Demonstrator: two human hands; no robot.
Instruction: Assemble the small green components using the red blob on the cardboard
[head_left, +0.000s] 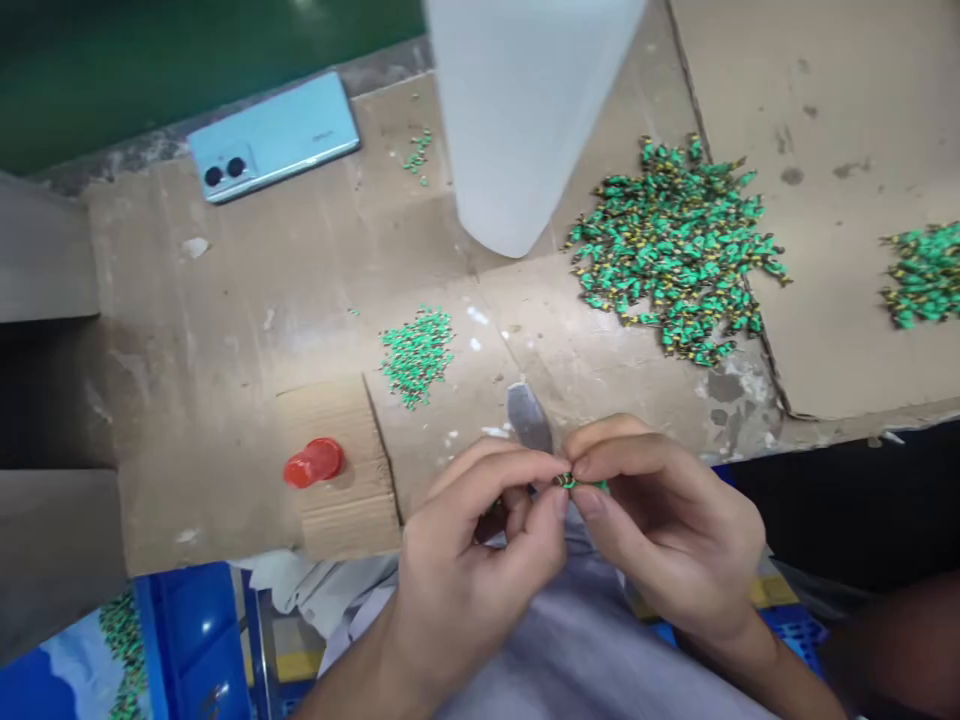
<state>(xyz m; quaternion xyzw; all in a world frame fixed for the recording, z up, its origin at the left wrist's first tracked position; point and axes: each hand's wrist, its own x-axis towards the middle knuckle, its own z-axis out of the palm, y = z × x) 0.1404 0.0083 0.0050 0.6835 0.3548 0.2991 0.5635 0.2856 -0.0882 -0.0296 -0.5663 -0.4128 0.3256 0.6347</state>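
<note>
My left hand [480, 550] pinches a tiny green, dark and yellow piece [566, 481] between thumb and forefinger. Against its other side, the thumb and forefinger of my right hand [660, 520] are also closed on it. The fingertips of both hands nearly meet and hide most of the piece. Just beyond them a flat grey blade-like thing [529, 415] points away from me; its lower end is hidden behind my fingers. Smaller green bits lie in a little pile [417, 357] ahead of my left hand. Ahead of my right hand spreads a large heap of small green-and-yellow pieces [675, 250].
A red cap-like container [315, 463] sits on a cardboard scrap [349, 525] at left. A light blue phone [277, 137] lies at the back. A pale grey pointed object [525, 120] juts in from above. More green pieces [926, 275] lie far right; blue bins [195, 630] stand lower left.
</note>
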